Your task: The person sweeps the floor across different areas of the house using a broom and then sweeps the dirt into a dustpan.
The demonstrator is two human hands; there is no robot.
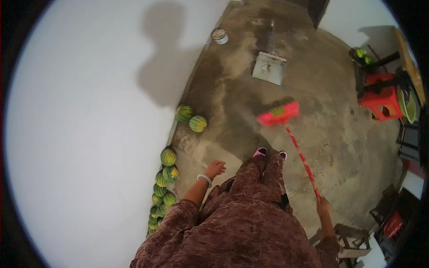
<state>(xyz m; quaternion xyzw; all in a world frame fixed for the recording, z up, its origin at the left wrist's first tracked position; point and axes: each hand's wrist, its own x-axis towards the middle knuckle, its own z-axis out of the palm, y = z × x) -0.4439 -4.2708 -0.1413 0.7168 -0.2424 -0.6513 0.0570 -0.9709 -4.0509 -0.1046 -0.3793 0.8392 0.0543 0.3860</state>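
My right hand [323, 206] is closed around the upper end of a red-and-white striped broom handle. The broom's red head [279, 114], blurred and bearing a yellow-green label, is in front of my feet, over the concrete floor [328, 134]. My left hand [216, 169] hangs free beside my left thigh, its fingers loosely bent and nothing in them. A white bangle [205, 180] circles that wrist. Farther ahead of the broom, a pale dustpan [268, 69] sits on the floor with small debris on it.
Watermelons [168, 157] line the white wall [87, 134] on my left, two of them [198, 124] farther ahead. A white bucket [220, 37] stands farther along that wall. At right are a red plastic stool [382, 97], a green basin [406, 104] and a wooden stool [352, 239].
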